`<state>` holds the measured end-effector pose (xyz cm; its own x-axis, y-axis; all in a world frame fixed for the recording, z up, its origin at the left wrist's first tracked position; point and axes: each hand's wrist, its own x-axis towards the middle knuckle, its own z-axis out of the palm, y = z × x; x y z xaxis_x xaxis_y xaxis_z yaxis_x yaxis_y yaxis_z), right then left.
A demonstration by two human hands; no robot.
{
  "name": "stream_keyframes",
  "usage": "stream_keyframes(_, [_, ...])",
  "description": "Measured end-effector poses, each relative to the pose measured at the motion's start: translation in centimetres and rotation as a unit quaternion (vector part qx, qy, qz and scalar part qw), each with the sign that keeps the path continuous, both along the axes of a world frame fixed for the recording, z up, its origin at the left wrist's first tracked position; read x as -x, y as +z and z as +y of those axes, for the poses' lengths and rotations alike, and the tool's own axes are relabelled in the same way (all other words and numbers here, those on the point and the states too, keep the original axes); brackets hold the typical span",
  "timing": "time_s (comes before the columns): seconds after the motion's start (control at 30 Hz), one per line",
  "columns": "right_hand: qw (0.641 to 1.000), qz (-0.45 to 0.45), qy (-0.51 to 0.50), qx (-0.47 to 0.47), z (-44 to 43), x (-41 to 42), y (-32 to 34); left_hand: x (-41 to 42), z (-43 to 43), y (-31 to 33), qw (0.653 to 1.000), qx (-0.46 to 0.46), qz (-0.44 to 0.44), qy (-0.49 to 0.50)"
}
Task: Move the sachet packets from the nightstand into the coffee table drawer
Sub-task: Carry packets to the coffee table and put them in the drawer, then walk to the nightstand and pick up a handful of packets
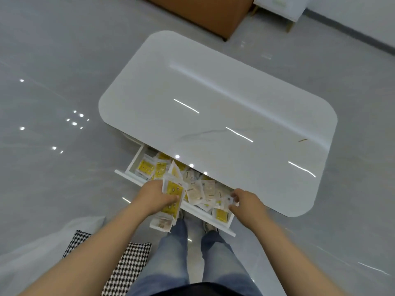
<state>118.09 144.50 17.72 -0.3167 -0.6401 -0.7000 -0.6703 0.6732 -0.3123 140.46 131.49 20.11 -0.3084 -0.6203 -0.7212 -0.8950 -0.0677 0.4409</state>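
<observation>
White gloss covered the rounded rectangular coffee table (224, 92) filling the middle of the frame. Its shallow white drawer (130, 178) stood pulled out at lower centre, partly tucked under the table's near edge.

I judged the step to be the unloading itself. The left hand (154, 195) had its fingers curled round a thick stack of yellow-and-white sachet packets (173, 201), held over the drawer's front lip, its lower end hanging outside the lip. More loose packets (149, 167) already lay heaped inside, from the left wall to the right end. The right hand (249, 202) sat at the drawer's right end with fingers bent among the packets; I could not tell whether it pinched 1 or only touched them.

Next, I thought the stack needed carrying forward past the lip and letting go over the heap, then spreading flat. The opening was narrow between lip and tabletop overhang, and the pile stood high, so anything proud could catch when the drawer shut. Below the drawer were the person's 2 jeans-clad legs (192, 253), and a black-and-white houndstooth cushion (128, 259) lay at lower left. The grey glossy floor (53, 82) gave room at left.
</observation>
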Motion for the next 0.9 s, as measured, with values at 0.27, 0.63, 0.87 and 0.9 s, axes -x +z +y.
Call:
stream_keyframes(0.27, [0.999,0.022,-0.032,-0.026,0.6,-1.6,0.7,2.7,-2.5,-6.1,0.991,-0.131,-0.001,-0.038])
stream_keyframes(0.63, [0.996,0.016,-0.080,-0.026,-0.4,-2.3,-0.8,4.3,-7.6,-9.1,0.983,0.022,-0.150,-0.108])
stream_keyframes(0.87, [0.996,0.024,-0.088,-0.020,-1.6,-2.1,0.0,3.2,-7.4,-7.1,0.971,0.042,-0.131,-0.194])
stream_keyframes(0.9, [0.996,0.032,-0.085,-0.017,-1.5,-2.1,0.4,3.3,-6.9,-6.7,0.969,0.043,-0.121,-0.211])
